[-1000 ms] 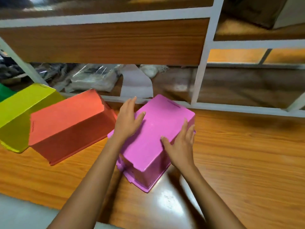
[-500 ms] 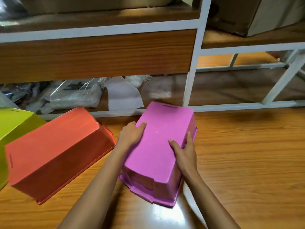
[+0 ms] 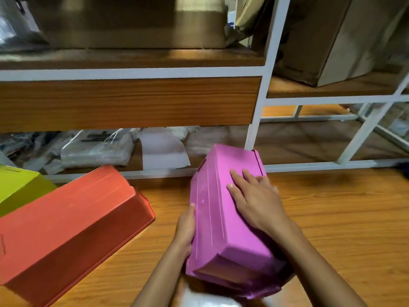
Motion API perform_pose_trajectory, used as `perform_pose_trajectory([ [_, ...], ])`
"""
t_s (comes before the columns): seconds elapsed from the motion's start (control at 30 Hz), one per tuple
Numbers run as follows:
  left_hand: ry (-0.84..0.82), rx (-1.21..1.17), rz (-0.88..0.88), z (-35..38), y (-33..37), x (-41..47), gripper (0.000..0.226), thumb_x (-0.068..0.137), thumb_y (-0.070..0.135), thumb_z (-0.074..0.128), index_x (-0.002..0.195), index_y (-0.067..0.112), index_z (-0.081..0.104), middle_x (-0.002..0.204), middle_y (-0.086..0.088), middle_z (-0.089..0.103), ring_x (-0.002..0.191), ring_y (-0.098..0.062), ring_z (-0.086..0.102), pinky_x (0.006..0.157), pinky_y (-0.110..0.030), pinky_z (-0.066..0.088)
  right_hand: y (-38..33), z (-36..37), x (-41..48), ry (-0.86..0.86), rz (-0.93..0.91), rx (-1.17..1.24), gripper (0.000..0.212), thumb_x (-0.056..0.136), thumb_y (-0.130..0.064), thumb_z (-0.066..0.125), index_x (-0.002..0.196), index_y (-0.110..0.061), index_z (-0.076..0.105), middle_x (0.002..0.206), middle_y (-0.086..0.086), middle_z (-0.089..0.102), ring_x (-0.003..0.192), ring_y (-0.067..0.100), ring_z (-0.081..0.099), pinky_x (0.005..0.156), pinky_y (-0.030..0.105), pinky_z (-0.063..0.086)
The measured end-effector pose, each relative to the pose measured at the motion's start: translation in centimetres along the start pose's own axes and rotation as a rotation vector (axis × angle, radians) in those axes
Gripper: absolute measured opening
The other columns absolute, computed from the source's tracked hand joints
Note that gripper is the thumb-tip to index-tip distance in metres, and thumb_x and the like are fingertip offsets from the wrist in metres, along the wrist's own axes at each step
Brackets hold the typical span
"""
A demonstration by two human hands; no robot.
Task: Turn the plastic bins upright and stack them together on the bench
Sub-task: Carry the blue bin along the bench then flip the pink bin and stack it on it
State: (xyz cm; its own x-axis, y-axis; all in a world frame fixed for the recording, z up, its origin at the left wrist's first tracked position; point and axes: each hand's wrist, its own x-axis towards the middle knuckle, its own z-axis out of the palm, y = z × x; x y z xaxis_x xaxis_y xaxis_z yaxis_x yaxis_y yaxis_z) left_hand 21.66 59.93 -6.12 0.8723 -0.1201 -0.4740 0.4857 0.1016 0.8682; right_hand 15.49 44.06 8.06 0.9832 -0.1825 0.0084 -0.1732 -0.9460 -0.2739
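Note:
A pink plastic bin (image 3: 212,220) is tipped on the wooden bench (image 3: 332,218), rolled onto its side with its open rim facing right and away from me. My left hand (image 3: 186,227) presses flat against the bin's left side, its thumb on the upper edge. My right hand (image 3: 254,196) lies on the top face with fingers straight and spread. To the left an orange-red bin (image 3: 66,220) lies upside down, and the corner of a yellow-green bin (image 3: 17,185) shows at the left edge.
A white metal shelf frame (image 3: 259,120) with wooden boards stands right behind the bench. Plastic-wrapped bundles (image 3: 95,147) and a white sheet (image 3: 161,149) lie on its lowest shelf; cardboard boxes (image 3: 332,41) sit higher up. Bare bench surface lies to the right.
The pink bin has been rolled from upside down onto its side. My right hand moved on top of it; my left slid down its left side. The view tilted upward.

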Motion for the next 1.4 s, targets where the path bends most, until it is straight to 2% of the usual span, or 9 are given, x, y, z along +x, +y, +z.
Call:
perform_pose_trajectory([
  [0.27, 0.087, 0.034, 0.401, 0.1, 7.8, -4.7, 0.022, 0.102, 0.029, 0.047, 0.121, 0.022, 0.057, 0.115, 0.004, 0.064, 0.093, 0.001, 0.065, 0.071, -0.017, 0.048, -0.1, -0.3, 1.1, -0.193, 0.059, 0.032, 0.100, 0.078, -0.086, 0.039, 0.158, -0.039, 0.002, 0.167, 0.008, -0.014, 0.154, 0.039, 0.002, 0.118, 0.062, 0.016],
  [0.33, -0.102, -0.002, 0.311, 0.5, 8.7, -5.4, 0.025, 0.102, 0.031, 0.048, 0.122, 0.018, 0.056, 0.107, 0.004, 0.066, 0.077, 0.007, 0.068, 0.057, -0.014, 0.051, 0.1, 0.6, 1.7, -0.112, 0.105, 0.277, 0.106, 0.077, -0.077, 0.056, 0.158, -0.023, 0.013, 0.164, 0.012, 0.020, 0.145, 0.032, 0.035, 0.114, 0.045, 0.034],
  [0.43, -0.119, 0.047, 0.316, 0.7, 9.3, -5.0, 0.041, 0.097, 0.013, 0.058, 0.136, 0.008, 0.047, 0.120, -0.008, 0.065, 0.094, -0.014, 0.068, 0.073, -0.024, 0.056, 0.6, 1.7, 2.8, 0.097, 0.149, 0.646, 0.048, 0.085, -0.028, 0.071, 0.128, -0.015, 0.052, 0.118, -0.003, 0.068, 0.106, 0.019, 0.066, 0.088, 0.033, 0.050],
  [0.63, -0.083, -0.025, 0.270, -0.6, 7.4, -4.6, 0.042, 0.093, -0.005, 0.052, 0.134, 0.005, 0.047, 0.110, -0.009, 0.065, 0.082, -0.013, 0.065, 0.058, -0.018, 0.054, 0.4, 3.3, 2.7, 0.057, 0.091, 0.890, 0.031, 0.088, 0.004, 0.060, 0.115, -0.010, 0.067, 0.101, 0.002, 0.075, 0.085, 0.014, 0.069, 0.074, 0.020, 0.053],
  [0.83, -0.033, 0.096, 0.372, -0.8, 5.6, -5.5, 0.068, 0.097, 0.000, 0.052, 0.154, 0.016, 0.020, 0.150, -0.014, 0.044, 0.129, -0.021, 0.051, 0.095, -0.025, 0.047, 0.0, 3.7, 2.5, 0.112, 0.112, 0.786, 0.027, 0.080, -0.003, 0.058, 0.104, -0.013, 0.068, 0.093, 0.000, 0.075, 0.084, 0.021, 0.068, 0.077, 0.034, 0.052],
  [0.93, 0.182, 0.580, 0.855, -1.8, 6.4, -6.1, 0.052, 0.093, 0.002, 0.050, 0.144, 0.009, 0.045, 0.152, -0.010, 0.040, 0.139, -0.013, 0.037, 0.108, -0.006, 0.022, -1.4, 3.4, 2.0, 0.110, 0.108, 0.846, 0.026, 0.071, -0.009, 0.049, 0.091, -0.010, 0.066, 0.077, 0.004, 0.072, 0.068, 0.026, 0.062, 0.064, 0.038, 0.048],
  [1.03, 0.112, 0.706, 0.923, -1.5, 8.0, -7.3, 0.043, 0.092, 0.018, 0.042, 0.129, 0.006, 0.061, 0.135, -0.008, 0.062, 0.124, -0.020, 0.057, 0.105, -0.023, 0.039, -3.8, 2.7, 1.3, 0.067, 0.082, 1.006, 0.029, 0.083, -0.001, 0.044, 0.081, -0.020, 0.066, 0.055, -0.005, 0.060, 0.046, 0.012, 0.051, 0.045, 0.023, 0.040],
  [1.23, 0.011, 0.608, 0.512, -3.2, 9.7, -6.6, 0.074, 0.078, 0.070, 0.059, 0.131, 0.017, 0.058, 0.130, 0.001, 0.062, 0.118, -0.014, 0.058, 0.104, -0.035, 0.044, -4.7, 4.1, 0.2, 0.031, -0.006, 0.765, 0.039, 0.090, -0.004, 0.042, 0.118, -0.014, 0.068, 0.099, 0.006, 0.076, 0.078, 0.024, 0.073, 0.068, 0.032, 0.054],
  [1.4, 0.027, 0.292, 0.422, -5.7, 9.1, -5.7, 0.057, 0.068, 0.000, 0.052, 0.123, 0.010, 0.064, 0.111, -0.003, 0.070, 0.098, -0.016, 0.066, 0.080, -0.025, 0.055, -1.3, 6.9, -0.3, -0.231, 0.210, 0.070, 0.050, 0.090, -0.023, 0.049, 0.140, -0.024, 0.048, 0.160, 0.017, 0.020, 0.137, 0.044, 0.036, 0.107, 0.051, 0.042],
])
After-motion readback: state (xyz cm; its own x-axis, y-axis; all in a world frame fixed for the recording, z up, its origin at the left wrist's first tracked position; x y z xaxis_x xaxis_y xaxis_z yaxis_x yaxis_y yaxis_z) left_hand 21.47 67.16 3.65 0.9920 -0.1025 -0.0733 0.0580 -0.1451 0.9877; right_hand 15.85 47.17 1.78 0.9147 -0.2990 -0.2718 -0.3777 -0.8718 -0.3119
